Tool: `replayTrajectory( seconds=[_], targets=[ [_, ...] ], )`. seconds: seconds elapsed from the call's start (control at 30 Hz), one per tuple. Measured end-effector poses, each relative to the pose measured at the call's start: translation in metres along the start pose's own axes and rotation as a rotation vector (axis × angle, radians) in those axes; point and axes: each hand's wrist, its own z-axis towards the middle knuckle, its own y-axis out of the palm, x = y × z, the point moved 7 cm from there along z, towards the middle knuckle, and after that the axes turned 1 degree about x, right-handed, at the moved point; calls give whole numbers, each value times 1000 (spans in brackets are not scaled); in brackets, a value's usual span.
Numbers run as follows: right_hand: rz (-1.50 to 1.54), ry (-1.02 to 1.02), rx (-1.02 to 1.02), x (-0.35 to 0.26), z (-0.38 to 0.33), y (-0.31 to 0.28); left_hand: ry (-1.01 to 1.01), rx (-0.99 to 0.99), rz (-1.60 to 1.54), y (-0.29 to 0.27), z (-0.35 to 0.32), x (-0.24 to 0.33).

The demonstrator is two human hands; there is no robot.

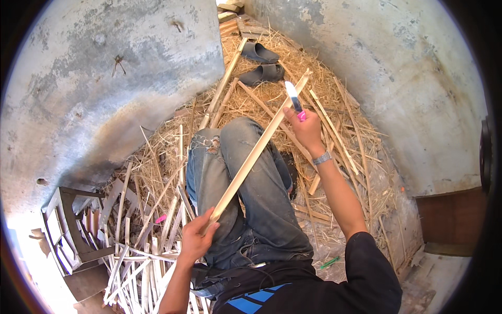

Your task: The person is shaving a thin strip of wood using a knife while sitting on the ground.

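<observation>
At the lower middle of the frame, our left hand point(197, 238) is closed around the near end of a long pale bamboo strip point(254, 153). The strip runs diagonally from there up to the upper middle of the frame, crossing over our legs in worn blue jeans point(246, 183). To the lower left of this hand lies a heap of cut bamboo slats point(141, 261), and beside the heap, at the left edge, stands a small wooden stool point(70, 230).

Higher, right of the centre, our right hand point(305, 128) grips a knife point(294, 99) with a pink handle; the blade points upward and sits just beside the far part of the strip. On this wrist we see a metal watch point(322, 157). Around the legs the floor is covered with straw point(334, 172) and thin sticks. Farthest, at the top of the frame, a pair of dark sandals point(260, 63) lies on the straw between the grey concrete walls point(94, 78).
</observation>
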Motion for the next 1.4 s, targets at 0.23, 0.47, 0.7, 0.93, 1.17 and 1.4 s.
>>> replayTrajectory(
  seconds=[0.23,0.47,0.7,0.93,1.17,1.4],
  targets=[
    [-40,53,78,25,30,-9,-57,-17,112,-33,-28,-15],
    [25,119,54,35,25,-12,15,93,252,-44,-28,-10],
    [-25,130,-224,31,-2,6,39,116,317,-41,-17,-6],
    [6,118,-289,7,-33,9,10,210,212,-41,-26,-19],
    [79,111,-154,38,26,-4,39,156,203,-37,-9,-17],
    [28,67,-302,33,4,0,19,153,202,-30,-8,-16]
  ],
)
